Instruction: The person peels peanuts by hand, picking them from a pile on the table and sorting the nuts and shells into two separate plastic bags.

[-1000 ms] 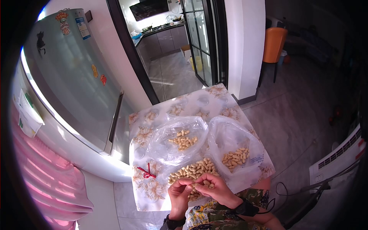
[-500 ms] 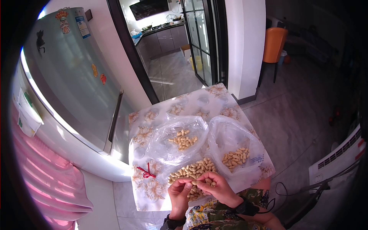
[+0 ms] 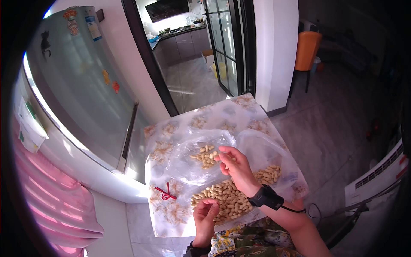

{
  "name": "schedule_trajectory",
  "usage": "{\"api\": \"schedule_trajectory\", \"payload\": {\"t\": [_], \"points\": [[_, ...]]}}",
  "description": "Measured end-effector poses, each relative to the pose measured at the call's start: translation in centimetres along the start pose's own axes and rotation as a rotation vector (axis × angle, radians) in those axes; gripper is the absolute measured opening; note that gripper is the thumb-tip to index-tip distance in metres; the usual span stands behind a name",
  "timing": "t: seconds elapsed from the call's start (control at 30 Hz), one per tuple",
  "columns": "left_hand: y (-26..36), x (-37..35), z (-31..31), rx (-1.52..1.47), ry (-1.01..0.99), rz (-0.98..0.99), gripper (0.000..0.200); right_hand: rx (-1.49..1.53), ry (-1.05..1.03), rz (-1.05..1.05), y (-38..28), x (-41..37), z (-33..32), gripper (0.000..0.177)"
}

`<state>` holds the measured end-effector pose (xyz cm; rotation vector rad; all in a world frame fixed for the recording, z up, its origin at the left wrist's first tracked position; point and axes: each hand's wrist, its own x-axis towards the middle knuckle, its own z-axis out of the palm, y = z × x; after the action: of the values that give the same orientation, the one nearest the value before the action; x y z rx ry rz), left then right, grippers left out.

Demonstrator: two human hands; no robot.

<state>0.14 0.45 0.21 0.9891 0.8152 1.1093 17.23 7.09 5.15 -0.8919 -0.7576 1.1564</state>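
Note:
My right hand [image 3: 239, 171] is stretched over the front right part of the left plastic bag [image 3: 180, 165], its thumb and fingers pinched on a peanut beside the small peanut heap [image 3: 205, 156] in that bag. Close to the left edge of the large peanut pile [image 3: 231, 201], my left hand [image 3: 205, 217] is curled, thumb and forefinger together; what they hold, if anything, is too small to name. A second plastic bag [image 3: 252, 143] on the right has peanuts [image 3: 269, 174] in it, partly hidden by my right hand.
A red ribbon-like item [image 3: 165, 192] lies on the flowered tablecloth [image 3: 160, 150] at the left. The fridge [image 3: 85, 94] stands left of the table. A cable runs from the black band on my right wrist. An orange chair [image 3: 307, 50] is farther back right.
My hands were together over the large pile, fingers on a peanut. Now my right hand has moved forward to the left bag, while my left hand stays near the pile, slightly lower.

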Motion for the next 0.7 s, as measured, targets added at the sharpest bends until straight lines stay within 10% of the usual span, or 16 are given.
{"api": "schedule_trajectory", "payload": {"t": [0.47,0.7], "points": [[-1.0,1.3,-0.4,0.317,-0.065,0.145,0.037,0.49,-0.076,0.408,3.5,-8.3,0.2,0.031],[-0.9,1.0,-0.3,0.372,-0.068,0.196,0.013,0.407,-0.098,0.311,3.6,-10.2,0.5,0.035]]}}
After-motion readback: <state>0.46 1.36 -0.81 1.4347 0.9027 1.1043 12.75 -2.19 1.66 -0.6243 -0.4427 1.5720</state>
